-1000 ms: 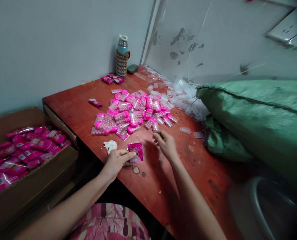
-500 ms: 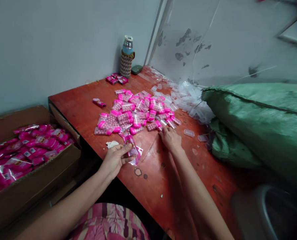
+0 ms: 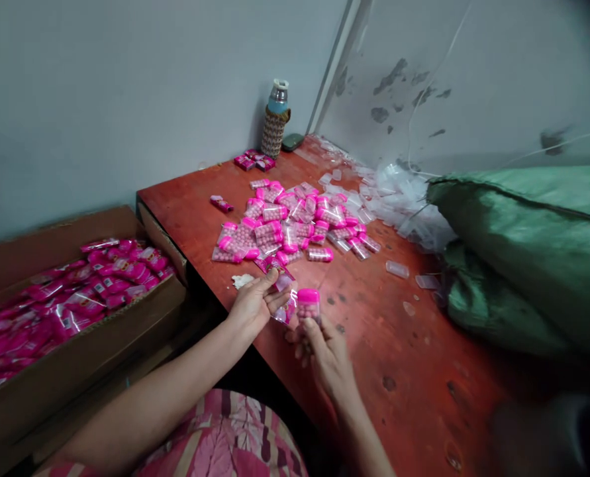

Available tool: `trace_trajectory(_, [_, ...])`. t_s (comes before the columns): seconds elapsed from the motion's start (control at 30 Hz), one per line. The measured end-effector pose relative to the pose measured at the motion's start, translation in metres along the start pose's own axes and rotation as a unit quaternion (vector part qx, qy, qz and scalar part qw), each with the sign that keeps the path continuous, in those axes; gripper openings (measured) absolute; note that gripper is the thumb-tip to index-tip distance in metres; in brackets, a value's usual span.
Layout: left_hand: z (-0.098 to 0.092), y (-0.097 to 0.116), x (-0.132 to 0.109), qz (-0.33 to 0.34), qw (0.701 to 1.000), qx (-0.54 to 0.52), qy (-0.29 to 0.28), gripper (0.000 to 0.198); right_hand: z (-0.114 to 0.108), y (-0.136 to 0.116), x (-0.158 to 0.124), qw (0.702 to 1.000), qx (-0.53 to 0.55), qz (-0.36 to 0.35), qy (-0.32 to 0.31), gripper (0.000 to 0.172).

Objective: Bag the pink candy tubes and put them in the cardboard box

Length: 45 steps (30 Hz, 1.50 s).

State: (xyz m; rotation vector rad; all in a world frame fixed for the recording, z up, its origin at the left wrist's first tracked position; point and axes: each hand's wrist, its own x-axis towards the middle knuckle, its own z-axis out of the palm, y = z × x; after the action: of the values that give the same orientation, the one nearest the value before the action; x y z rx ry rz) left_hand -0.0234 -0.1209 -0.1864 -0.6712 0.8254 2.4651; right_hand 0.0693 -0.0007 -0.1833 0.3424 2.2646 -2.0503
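Observation:
My right hand (image 3: 324, 348) grips a small clear candy container (image 3: 308, 305) with a pink cap, filled with pink balls and held upright above the table's near edge. Just left of it, my left hand (image 3: 255, 298) is closed on a shiny pink printed wrapper (image 3: 287, 306), pinched between thumb and fingers. Beyond both hands lies a pile of similar pink-capped containers (image 3: 279, 215). A scrap of white material (image 3: 242, 281) rests on the table beside my left hand.
A cardboard box (image 3: 140, 318) of pink packets (image 3: 116, 278) stands left of the red table (image 3: 374, 331). Empty clear containers (image 3: 398, 269) and clear plastic (image 3: 398, 199) lie at right, by a green sack (image 3: 513, 232). A bottle in a knitted cover (image 3: 273, 129) stands at the back.
My right hand has taken a filled container from the pile's near edge and brought it back beside the wrapper. My left hand still holds the wrapper. The view has shifted left.

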Motion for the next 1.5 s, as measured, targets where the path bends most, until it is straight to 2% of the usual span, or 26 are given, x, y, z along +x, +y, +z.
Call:
trace_trajectory(0.13, [0.004,-0.008,-0.003,-0.001,1.0,-0.004,-0.027,0.007,0.021,0.0,-0.003,0.999,0.012,0.0,0.039,0.026])
trace_trajectory(0.23, [0.003,-0.011,-0.006,0.001,0.998,0.015,-0.061,0.009,0.022,0.002,0.001,0.999,0.008,-0.005,0.043,0.025])
trace_trajectory(0.5, [0.0,-0.004,-0.012,0.042,0.982,0.134,-0.127,0.025,0.025,0.01,0.005,0.999,0.034,-0.003,-0.006,0.024])
trace_trajectory(0.63, [0.001,-0.002,-0.011,0.047,0.972,0.179,-0.145,0.033,0.026,0.015,0.006,1.0,0.027,-0.011,0.006,0.023])
trace_trajectory(0.77, [0.0,-0.005,-0.009,0.06,0.961,0.212,-0.165,0.027,0.026,0.016,0.005,0.999,0.021,-0.02,0.015,0.023])
trace_trajectory(1.0, [-0.002,-0.007,-0.007,0.051,0.935,0.306,-0.174,0.024,0.025,0.016,0.008,0.999,0.038,-0.011,0.003,0.024])
trace_trajectory(1.17, [-0.002,-0.008,-0.007,0.049,0.929,0.322,-0.175,0.022,0.025,0.017,0.007,0.997,0.005,-0.041,0.063,0.02])
trace_trajectory(1.37, [-0.001,-0.009,-0.013,0.003,0.942,0.289,-0.173,0.025,0.027,0.02,0.003,0.985,0.168,0.035,-0.016,0.027])
trace_trajectory(1.5, [-0.005,-0.011,-0.016,-0.018,0.934,0.302,-0.191,0.028,0.03,0.023,0.001,0.993,0.112,0.017,0.04,0.027])
